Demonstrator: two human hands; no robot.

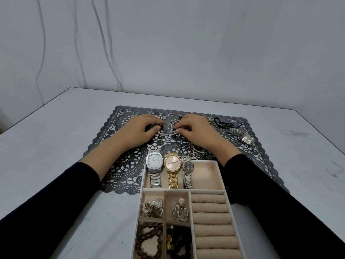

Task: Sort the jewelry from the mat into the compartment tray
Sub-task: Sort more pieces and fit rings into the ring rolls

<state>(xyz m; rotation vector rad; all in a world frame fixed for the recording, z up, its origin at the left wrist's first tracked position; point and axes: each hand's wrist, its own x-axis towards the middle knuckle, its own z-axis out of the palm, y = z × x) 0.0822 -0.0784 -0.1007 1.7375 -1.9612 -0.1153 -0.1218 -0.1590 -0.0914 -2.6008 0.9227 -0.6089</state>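
Now, the step: gathering small pieces from the middle of the mat [119, 165], judging by both hands set down among them; the sorting looks partly done.
Next move: it calls for a fine fingertip pinch on one thin ring, a clean lift off the lacy cut-outs, then a carry back toward the person to the padded rolls.
Table [56, 146]: pale grey, carrying the dark mat at the far side and the tray nearer the person, the tray's far end overlapping the mat.
Left hand [141, 130]: palm down on the mat, fingers curled under; a dark patch shows at the fingertips, but whether it is a held piece or shadow I cannot tell.
Loose rings [169, 124]: a small cluster of thin hoops lying on the mat between the two hands, just beside both sets of fingertips.
Tray [205, 162]: beige, with three watches [172, 163] side by side in the far compartment, brooches and beads in the small left compartments, ring rolls [211, 208] on the right.
Right hand [196, 130]: palm down, fingers bent, tips on the mat by the rings; whether it pinches anything I cannot tell.
Bracelets [198, 153]: a silver tangle on the mat near the right wrist.
Black cord [224, 123]: on the mat, further right.
Silver watch [248, 139]: unsorted, near the mat's right edge.
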